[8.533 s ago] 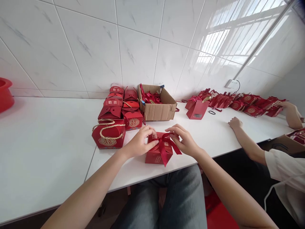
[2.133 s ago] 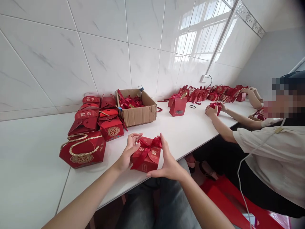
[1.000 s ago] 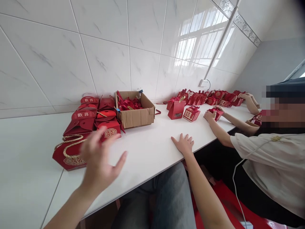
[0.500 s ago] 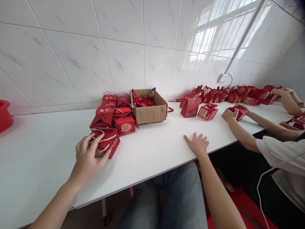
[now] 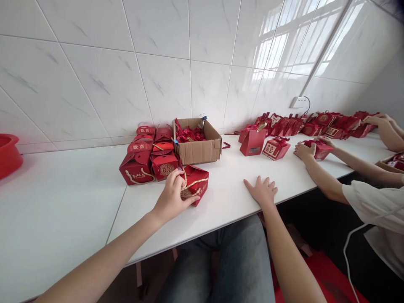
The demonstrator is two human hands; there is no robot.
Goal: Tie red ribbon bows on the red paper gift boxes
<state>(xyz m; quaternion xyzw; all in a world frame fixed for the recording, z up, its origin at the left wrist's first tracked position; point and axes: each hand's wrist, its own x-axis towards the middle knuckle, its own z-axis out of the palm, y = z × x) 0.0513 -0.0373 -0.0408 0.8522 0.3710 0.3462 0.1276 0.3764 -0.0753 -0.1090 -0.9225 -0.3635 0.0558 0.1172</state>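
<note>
My left hand (image 5: 173, 198) is closed on a small red gift box (image 5: 199, 179) with twisted cream rope handles, its fingers at the near left side of it. The box is at the middle of the white table (image 5: 225, 185), in front of the cardboard box. Flat on the table to the right lies my right hand (image 5: 262, 190), fingers spread, holding nothing. Rows of red gift boxes (image 5: 139, 168) stand close together to the left of the cardboard box; the front left one has a rope handle too.
An open cardboard box (image 5: 200, 151) contains red ribbon pieces. To the right are a red bag-shaped box (image 5: 253, 143) and a ribboned box (image 5: 275, 149). A co-worker's hands (image 5: 305, 150) hold another red box. A red basin (image 5: 9, 155) sits at far left.
My left hand has carried the rope-handled gift box from the front of the left rows rightward to the middle of the table. My right hand stays in place.
</note>
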